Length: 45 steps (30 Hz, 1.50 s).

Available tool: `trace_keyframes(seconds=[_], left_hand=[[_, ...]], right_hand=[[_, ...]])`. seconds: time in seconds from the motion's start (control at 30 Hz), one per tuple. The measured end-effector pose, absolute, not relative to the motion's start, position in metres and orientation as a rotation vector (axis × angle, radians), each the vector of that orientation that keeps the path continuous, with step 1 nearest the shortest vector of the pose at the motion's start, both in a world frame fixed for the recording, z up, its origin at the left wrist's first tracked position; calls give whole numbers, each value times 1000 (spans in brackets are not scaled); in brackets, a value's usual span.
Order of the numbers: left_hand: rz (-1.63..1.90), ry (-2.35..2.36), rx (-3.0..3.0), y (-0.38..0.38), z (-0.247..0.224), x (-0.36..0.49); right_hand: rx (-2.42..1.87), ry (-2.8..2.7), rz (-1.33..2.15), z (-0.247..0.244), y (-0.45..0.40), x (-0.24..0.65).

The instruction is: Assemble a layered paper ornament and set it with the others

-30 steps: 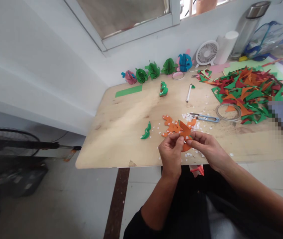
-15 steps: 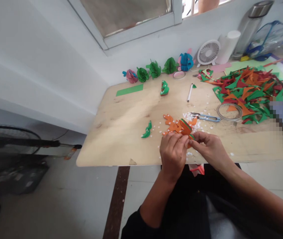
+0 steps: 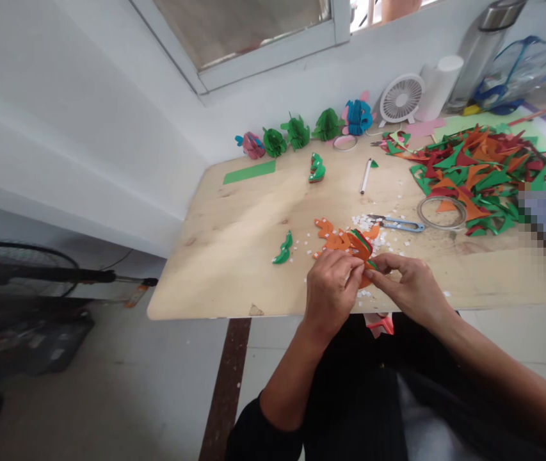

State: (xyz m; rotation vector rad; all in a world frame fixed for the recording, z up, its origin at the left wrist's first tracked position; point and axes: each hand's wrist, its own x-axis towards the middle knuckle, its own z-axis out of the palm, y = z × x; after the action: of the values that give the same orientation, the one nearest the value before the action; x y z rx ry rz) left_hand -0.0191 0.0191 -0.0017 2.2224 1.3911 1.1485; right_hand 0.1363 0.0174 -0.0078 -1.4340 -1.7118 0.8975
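Near the front edge of the table, my left hand (image 3: 333, 285) and my right hand (image 3: 407, 282) pinch a layered paper cutout (image 3: 361, 243) in orange, green and red between them. Its leaves stand partly fanned apart, and its lower part is hidden by my fingers. Just behind my left hand lie loose orange paper cutouts (image 3: 335, 239) bearing small white squares. White paper bits (image 3: 361, 221) are scattered around these. To the left rests a green scalloped cutout (image 3: 283, 248); another green stack (image 3: 317, 168) lies farther back.
Blue-handled thread snips (image 3: 402, 225) and a tape roll (image 3: 441, 213) lie right of centre. A heap of paper scraps (image 3: 484, 173) covers the right side. Behind stand a white fan (image 3: 401, 99) and folded paper figures (image 3: 298, 132). A pen (image 3: 365, 177) lies mid-table.
My left fingers have shifted and now pinch more narrowly at the cutout. Its leaves have spread, so red shows between green and orange. My right hand stays nearly still.
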Motion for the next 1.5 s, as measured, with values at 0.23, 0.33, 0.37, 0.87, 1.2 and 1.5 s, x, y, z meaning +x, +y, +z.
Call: trace_keyframes(seconds=[0.23, 0.33, 0.37, 0.87, 1.2, 1.5], left_hand=[[1177, 1406, 2047, 19, -7, -17], [1187, 1381, 2012, 19, -10, -19], [1188, 1367, 2016, 19, -10, -19], [1301, 1461, 1860, 16, -12, -11], [1220, 1497, 1924, 18, -7, -12], [1151, 1459, 1876, 20, -6, -14]], right_hand=[[-1447, -1643, 1018, -9, 17, 137], [-1453, -1604, 1053, -10, 18, 137], [-1458, -1598, 1050, -10, 18, 137], [-1492, -1605, 997, -12, 20, 135], [-1503, -1592, 991, -12, 21, 133], [-1536, -1563, 993, -10, 21, 132]])
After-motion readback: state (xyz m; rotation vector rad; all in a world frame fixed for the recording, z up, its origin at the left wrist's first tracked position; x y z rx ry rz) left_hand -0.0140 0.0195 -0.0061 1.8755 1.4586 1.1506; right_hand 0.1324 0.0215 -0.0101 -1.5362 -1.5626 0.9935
